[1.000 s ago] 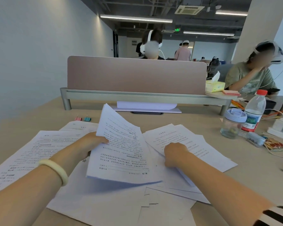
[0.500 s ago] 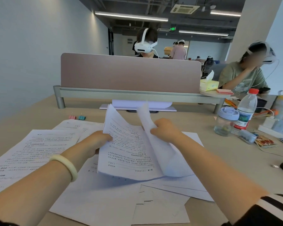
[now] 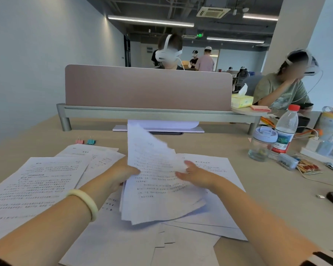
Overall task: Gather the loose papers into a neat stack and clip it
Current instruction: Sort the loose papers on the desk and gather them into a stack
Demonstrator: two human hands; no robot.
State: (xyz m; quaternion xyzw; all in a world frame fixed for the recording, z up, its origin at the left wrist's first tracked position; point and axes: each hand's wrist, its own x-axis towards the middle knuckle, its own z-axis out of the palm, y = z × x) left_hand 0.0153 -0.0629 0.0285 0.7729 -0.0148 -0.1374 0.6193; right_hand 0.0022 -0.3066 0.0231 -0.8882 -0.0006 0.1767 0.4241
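Both hands (image 3: 158, 175) hold tilted sheets (image 3: 156, 175); bare table (image 3: 210, 143) beyond.

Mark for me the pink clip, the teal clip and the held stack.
Pink clip (image 3: 79, 141), head view, on its body.
Teal clip (image 3: 91, 141), head view, on its body.
Held stack (image 3: 156, 181), head view, on the printed top sheet.

A single wide-angle head camera looks forward and down from close above the desk (image 3: 258, 192), forearms entering from the bottom edge. It faces the pink divider panel (image 3: 148, 87); the room beyond appears distant, perhaps stretched by the lens.
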